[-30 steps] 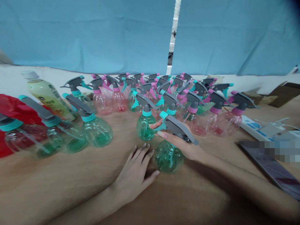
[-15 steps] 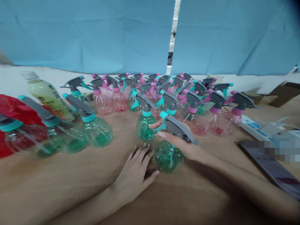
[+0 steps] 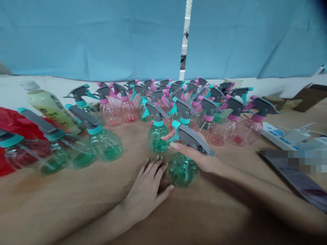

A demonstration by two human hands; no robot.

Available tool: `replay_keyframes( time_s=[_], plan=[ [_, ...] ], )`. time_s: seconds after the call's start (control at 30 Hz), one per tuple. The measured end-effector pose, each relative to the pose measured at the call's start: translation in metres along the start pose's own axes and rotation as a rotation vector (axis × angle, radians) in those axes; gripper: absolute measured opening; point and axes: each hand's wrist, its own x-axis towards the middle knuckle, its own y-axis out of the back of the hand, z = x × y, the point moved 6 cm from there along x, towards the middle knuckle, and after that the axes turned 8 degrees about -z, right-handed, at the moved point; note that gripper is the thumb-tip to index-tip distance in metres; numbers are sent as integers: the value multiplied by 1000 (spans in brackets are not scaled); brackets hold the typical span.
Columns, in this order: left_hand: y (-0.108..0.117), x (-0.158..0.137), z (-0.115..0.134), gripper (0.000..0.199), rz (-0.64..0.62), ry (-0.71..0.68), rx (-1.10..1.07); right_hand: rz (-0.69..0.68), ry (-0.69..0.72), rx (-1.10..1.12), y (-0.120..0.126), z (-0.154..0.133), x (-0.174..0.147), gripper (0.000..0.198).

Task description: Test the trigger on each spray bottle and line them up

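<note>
My right hand (image 3: 195, 153) is wrapped round the neck of a green spray bottle (image 3: 183, 172) with a grey and teal trigger head, its forefinger stretched by the trigger. The bottle stands upright, its nozzle pointing to the left and away from me. Flat on the table, palm down with fingers spread, my left hand (image 3: 148, 187) lies just left of that bottle and holds nothing. Right behind my hands is another green spray bottle (image 3: 158, 136), with some green showing low in it.
Several pink and green spray bottles (image 3: 236, 129) crowd the back. At left stand several green ones (image 3: 106, 144), a labelled drink bottle (image 3: 51, 107) and a red bag (image 3: 15, 124). A power strip (image 3: 276, 134), a dark tablet-like device (image 3: 291, 177) and a cardboard box (image 3: 310, 97) lie at right.
My view has shifted slightly. Both hands and the gripped spray bottle keep nearly the same pose.
</note>
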Motion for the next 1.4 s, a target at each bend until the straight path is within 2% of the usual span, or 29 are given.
replay_keyframes(
  time_s=[0.23, 0.53, 0.73, 1.07, 1.4],
  plan=[
    [1, 1, 0, 50, -11, 6, -13, -9, 5, 79, -2, 1, 1, 12],
    [-1, 1, 0, 50, -20, 1, -7, 11, 33, -37, 1, -5, 4, 14],
    [-1, 0, 0, 48, -19, 2, 2, 18, 35, -18, 1, -4, 4, 20],
    [1, 1, 1, 49, -4, -5, 9, 33, 26, -19, 4, -1, 1, 14],
    [0, 0, 0, 50, 6, -5, 13, -8, 61, -16, 2, -5, 2, 8]
  ],
)
